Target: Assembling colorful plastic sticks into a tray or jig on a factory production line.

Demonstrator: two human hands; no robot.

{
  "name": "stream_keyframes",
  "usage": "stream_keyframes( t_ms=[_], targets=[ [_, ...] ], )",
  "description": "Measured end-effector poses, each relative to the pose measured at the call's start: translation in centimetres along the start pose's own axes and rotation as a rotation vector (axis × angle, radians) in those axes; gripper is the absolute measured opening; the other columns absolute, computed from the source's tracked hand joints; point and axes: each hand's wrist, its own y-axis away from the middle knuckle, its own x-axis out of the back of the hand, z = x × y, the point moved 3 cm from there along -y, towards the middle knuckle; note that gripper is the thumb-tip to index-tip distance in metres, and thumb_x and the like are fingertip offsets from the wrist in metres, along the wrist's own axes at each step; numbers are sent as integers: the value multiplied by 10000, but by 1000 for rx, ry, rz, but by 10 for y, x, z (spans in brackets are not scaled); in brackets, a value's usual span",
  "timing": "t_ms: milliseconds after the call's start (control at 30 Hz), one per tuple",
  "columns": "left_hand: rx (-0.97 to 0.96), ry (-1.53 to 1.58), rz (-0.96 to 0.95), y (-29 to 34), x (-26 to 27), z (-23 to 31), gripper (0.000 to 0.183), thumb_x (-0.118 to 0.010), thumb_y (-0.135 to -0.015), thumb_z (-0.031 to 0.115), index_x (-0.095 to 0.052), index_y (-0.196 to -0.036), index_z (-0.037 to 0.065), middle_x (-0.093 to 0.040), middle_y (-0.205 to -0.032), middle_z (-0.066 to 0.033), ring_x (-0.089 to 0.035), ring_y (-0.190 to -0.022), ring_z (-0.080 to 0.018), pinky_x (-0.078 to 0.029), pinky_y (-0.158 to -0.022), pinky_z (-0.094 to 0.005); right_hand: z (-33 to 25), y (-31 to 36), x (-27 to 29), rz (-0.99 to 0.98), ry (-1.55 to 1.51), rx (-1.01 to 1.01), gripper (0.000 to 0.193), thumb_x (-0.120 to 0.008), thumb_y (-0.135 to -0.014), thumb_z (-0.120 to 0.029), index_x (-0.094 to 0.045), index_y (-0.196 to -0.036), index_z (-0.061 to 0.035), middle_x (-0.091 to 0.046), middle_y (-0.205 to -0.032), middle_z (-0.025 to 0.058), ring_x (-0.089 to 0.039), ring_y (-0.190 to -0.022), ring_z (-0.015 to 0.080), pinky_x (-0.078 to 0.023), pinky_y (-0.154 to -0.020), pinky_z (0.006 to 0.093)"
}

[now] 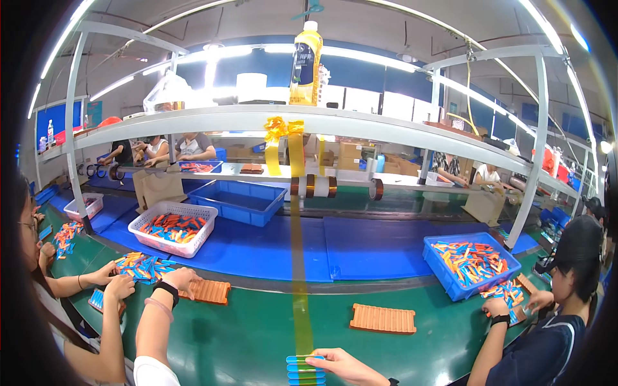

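Note:
My left hand (182,280), with a dark band and a pink bracelet at the wrist, grips the left end of an orange-brown ribbed tray (211,291) with bent fingers. Beside it lies a loose heap of blue and orange strips (143,266). At the bottom edge my right hand (342,364) has its thumb and fingers closed on the right side of a row of blue strips (305,376). The lower part of that row is cut off by the picture edge. Another ribbed tray (383,319) lies apart on the green table, with no hand on it.
A white basket (174,226) and a blue bin (472,265) hold many strips; a blue crate (237,201) stands behind. Yellow tape (297,257) hangs from the shelf (219,117), which bears a yellow bottle (305,67). Co-workers handle strips at both sides.

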Motion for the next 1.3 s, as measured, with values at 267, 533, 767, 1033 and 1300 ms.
stream_keyframes(
  t_ms=[267, 533, 767, 1033, 1300],
  targets=[
    [-153, 527, 348, 35, 37, 53, 375, -658, -691, 171, -571, -1038, 59, -601, -949, -112, -585, -865, -232, -469, -760, -327, 6, -20, -19, -126, 169, -27, 237, -492, -862, -243, -581, -867, -23, -498, -710, -59, -406, -656, 18, -333, -588, 180],
    [-242, 1850, -255, 122, 20, 232, 196, -465, -872, 256, -532, -921, 78, -547, -887, -10, -528, -837, -118, -443, -742, -297, 3, -28, -38, 57, 193, 92, 246, -506, -850, -266, -577, -751, -52, -471, -634, -60, -369, -573, 22, -290, -502, 185],
    [-104, 1961, -101, 140, 11, 236, 141, -508, -852, 225, -556, -906, 104, -536, -847, 30, -503, -796, -49, -447, -687, -249, 10, -30, -55, 141, 108, 141, 205, -547, -822, -239, -601, -787, -44, -501, -651, -54, -399, -584, 19, -316, -519, 179],
    [-101, 2066, -77, 134, 7, 248, 121, -500, -847, 186, -542, -821, 75, -542, -757, 26, -516, -671, -52, -436, -596, -217, 7, -24, -52, 191, 74, 82, 166, -563, -807, -218, -607, -777, -60, -539, -671, -45, -472, -580, 17, -358, -501, 161],
    [-252, 1939, 191, 168, 10, 268, 81, -527, -826, 121, -528, -791, 48, -535, -728, 31, -475, -652, -18, -397, -569, -184, 12, 12, -61, 119, 7, 119, 154, -559, -822, -176, -570, -730, -53, -518, -681, -52, -448, -631, 5, -362, -561, 156]
  ],
)
